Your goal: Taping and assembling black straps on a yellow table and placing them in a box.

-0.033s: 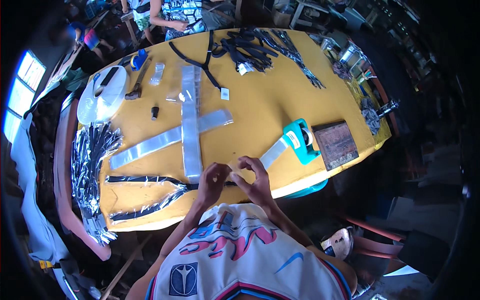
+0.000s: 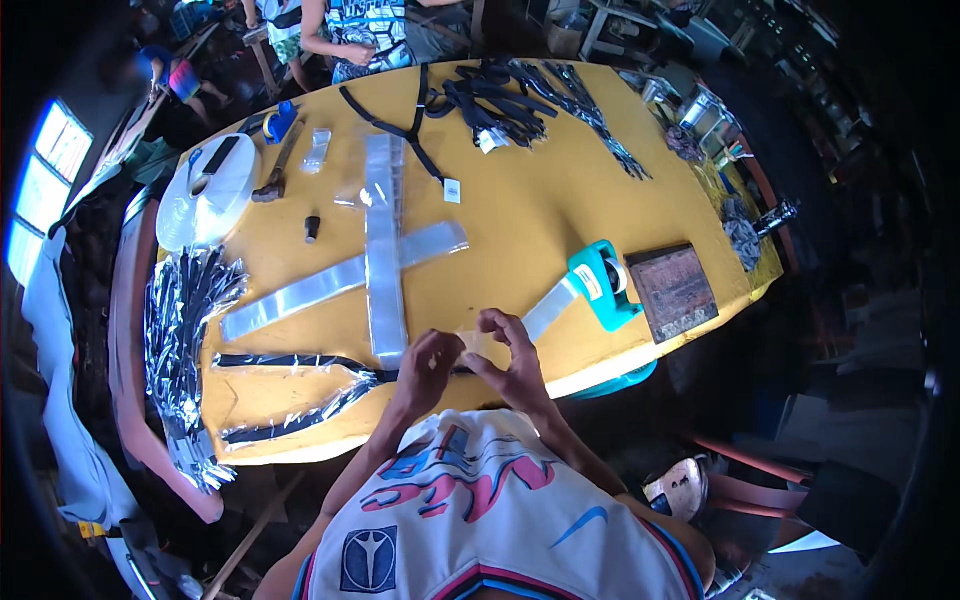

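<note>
My left hand [image 2: 428, 375] and my right hand [image 2: 514, 362] meet over the table's near edge, fingers curled and pinched toward each other. Something thin and see-through seems to stretch between the fingertips, too faint to name. Beneath my hands runs a black strap in clear plastic [image 2: 335, 400], its two branches spreading to the left. Just beyond my left hand, a long clear plastic sleeve [image 2: 383, 270] crosses over another clear sleeve [image 2: 295, 298]. To the right of my right hand stand a teal tape dispenser [image 2: 606, 285] and a clear sleeve [image 2: 549, 310] reaching toward it.
The yellow table [image 2: 520, 220] also bears a large white roll [image 2: 230, 190], a hammer [image 2: 280, 165], bagged black straps [image 2: 190, 330], a pile of loose black straps [image 2: 490, 105] and a dark wooden block [image 2: 673, 290]. A person [image 2: 365, 35] stands across the table.
Both hands keep almost the same pinched pose. The scene sits very slightly lower in the picture; nothing on the table has visibly moved.
</note>
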### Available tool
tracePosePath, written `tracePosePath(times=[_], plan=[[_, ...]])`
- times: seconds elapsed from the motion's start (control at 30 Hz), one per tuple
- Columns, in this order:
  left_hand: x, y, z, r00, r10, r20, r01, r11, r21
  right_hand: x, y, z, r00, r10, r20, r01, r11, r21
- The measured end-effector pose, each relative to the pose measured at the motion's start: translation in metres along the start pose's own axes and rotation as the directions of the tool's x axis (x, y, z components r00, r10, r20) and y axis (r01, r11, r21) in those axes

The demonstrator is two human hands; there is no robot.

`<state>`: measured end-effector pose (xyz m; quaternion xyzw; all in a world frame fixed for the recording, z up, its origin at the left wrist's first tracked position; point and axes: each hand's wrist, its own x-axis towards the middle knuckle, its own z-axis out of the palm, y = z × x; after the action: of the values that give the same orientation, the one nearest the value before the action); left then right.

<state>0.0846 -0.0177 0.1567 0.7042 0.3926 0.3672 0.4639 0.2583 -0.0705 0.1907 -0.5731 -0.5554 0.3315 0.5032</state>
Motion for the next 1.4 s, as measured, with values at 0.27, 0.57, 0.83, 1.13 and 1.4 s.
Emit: tracePosePath(times=[0.27,0.57,0.83,1.13,1.4], plan=[[-0.008,0.011,-0.035,0.98,0.197,0.034,-0.2,0.97,0.138,0.015,-0.008,0.012,0.923,0.085,0.375,-0.119,0.991,0.068],[-0.03,-0.009,-0.063,0.983,-0.181,0.027,0.181,0.983,-0.029,0.005,-0.023,0.059,0.949,0.111,0.297,-0.196,0.94,0.277],[-0.017,0.015,-0.083,0.984,-0.148,0.103,0.169,0.953,-0.251,0.016,-0.03,0.05,0.99,-0.061,0.13,0.028,0.97,0.241],[-0.016,0.023,-0.062,0.981,-0.194,-0.003,0.177,0.9,-0.398,0.018,-0.012,0.036,0.969,0.054,0.239,-0.157,0.885,0.438],[-0.009,0.03,-0.049,0.98,-0.2,-0.024,0.184,0.94,-0.287,0.031,-0.004,0.025,0.975,-0.029,0.219,-0.057,0.924,0.378]])
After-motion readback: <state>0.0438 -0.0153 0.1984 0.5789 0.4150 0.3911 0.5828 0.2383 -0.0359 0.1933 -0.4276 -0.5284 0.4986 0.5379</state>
